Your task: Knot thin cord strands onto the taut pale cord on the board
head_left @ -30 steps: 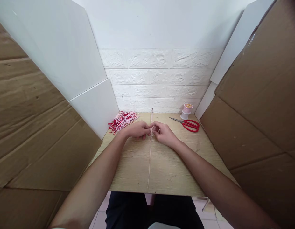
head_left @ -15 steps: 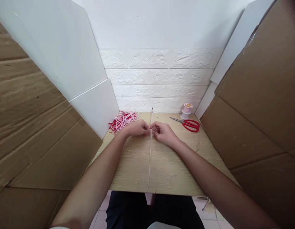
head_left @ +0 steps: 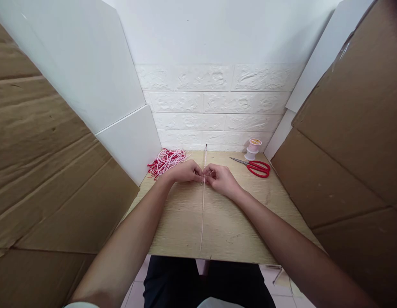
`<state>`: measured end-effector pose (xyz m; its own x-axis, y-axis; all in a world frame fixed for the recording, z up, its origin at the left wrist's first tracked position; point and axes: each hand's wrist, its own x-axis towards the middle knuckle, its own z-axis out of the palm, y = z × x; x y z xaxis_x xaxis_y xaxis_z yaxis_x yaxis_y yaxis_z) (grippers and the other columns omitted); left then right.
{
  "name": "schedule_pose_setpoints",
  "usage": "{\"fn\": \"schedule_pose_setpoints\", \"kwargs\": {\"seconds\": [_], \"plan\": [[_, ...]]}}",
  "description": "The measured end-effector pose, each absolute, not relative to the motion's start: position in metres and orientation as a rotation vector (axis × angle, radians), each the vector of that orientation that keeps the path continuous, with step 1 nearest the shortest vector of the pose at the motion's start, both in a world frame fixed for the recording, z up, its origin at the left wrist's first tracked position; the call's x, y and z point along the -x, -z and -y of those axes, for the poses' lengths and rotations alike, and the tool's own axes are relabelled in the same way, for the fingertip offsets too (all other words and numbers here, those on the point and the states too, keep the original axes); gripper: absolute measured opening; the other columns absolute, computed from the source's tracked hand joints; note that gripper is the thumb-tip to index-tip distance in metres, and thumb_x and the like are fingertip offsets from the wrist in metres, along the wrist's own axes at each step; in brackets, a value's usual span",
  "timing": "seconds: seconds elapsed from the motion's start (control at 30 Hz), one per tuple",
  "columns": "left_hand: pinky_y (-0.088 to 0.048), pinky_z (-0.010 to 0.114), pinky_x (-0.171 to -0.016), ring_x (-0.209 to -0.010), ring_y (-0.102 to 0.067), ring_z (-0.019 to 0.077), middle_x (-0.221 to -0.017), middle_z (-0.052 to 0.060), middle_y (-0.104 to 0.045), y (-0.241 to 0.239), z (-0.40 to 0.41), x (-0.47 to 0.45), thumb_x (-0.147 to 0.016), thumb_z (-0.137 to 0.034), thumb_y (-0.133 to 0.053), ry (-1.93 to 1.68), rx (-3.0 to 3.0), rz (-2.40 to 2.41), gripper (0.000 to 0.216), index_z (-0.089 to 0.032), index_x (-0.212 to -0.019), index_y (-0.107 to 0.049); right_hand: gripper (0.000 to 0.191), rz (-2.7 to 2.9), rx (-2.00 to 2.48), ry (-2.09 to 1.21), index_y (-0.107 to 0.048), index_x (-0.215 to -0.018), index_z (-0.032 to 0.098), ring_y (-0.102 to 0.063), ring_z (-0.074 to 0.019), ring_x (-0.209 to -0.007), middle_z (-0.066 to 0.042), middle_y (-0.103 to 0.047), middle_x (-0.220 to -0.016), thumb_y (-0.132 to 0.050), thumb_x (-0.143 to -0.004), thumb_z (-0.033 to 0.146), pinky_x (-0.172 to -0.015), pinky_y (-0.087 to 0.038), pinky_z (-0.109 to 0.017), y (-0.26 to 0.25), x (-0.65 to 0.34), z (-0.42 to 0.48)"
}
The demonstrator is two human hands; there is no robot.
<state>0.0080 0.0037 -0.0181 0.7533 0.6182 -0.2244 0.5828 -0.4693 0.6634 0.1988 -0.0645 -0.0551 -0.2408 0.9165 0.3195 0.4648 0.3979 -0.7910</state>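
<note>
A thin pale cord [head_left: 202,218] runs down the middle of the wooden board, from a small nail [head_left: 206,146] at the back almost to the front edge. My left hand [head_left: 189,172] pinches the cord from the left, fingers closed. From the right, my right hand [head_left: 220,177] pinches at the same spot, its fingertips close to the left ones. Short thin ends stick out just below the fingertips. The fingers hide most of the cord where they meet.
A heap of red and pink-white cords [head_left: 168,161] lies at the back left. Red-handled scissors [head_left: 258,168] lie at the back right, before stacked spools of pink thread [head_left: 253,147]. Cardboard walls [head_left: 57,171] flank the wooden board [head_left: 172,231], and a white brick-patterned wall [head_left: 185,102] stands behind.
My fingertips have drawn closer together on the cord, and short ends now show below them. The whole view has shifted slightly.
</note>
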Motion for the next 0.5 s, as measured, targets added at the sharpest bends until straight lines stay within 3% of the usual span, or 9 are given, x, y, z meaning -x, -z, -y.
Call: {"fn": "schedule_pose_setpoints", "kwargs": {"seconds": [0.5], "plan": [[-0.025,0.021,-0.053,-0.057,-0.038,0.0079,-0.06,-0.003,-0.047,0.0165,0.0046,-0.0183,-0.072,-0.036,-0.057,-0.184,-2.254,-1.002,0.027,-0.011,-0.071,-0.066,0.019,1.684,1.254,-0.759,-0.064,-0.091,0.018,-0.062,-0.013,-0.065,-0.001,-0.067,-0.078,-0.056,-0.078,0.007,-0.06,-0.047,-0.023,0.0613,-0.1918,0.0641]]}}
